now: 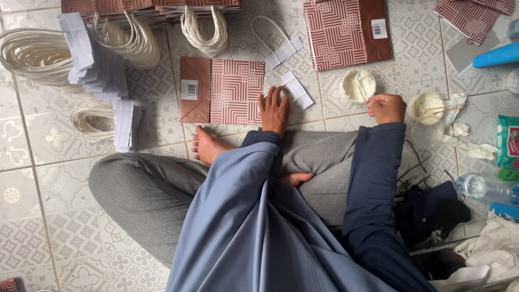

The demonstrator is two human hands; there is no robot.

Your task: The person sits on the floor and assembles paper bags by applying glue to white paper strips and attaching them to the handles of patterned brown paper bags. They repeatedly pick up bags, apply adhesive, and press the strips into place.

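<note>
Flat paper bag [221, 91] (handle unattached) lies under flat, empty left hand [274, 111]; right hand [386, 107] grips, probably, a glue stick [365, 92].

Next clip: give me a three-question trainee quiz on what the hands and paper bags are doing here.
1. True or false: the left hand rests flat at the right edge of the folded paper bag.
2. What does the right hand hold?
A. a thin stick
B. scissors
C. a bottle
3. What kind of parts lie heaped at the upper left?

Key:
1. True.
2. A; the stick's tip is at the small white glue cup.
3. White cord handles with paper strips.
</note>
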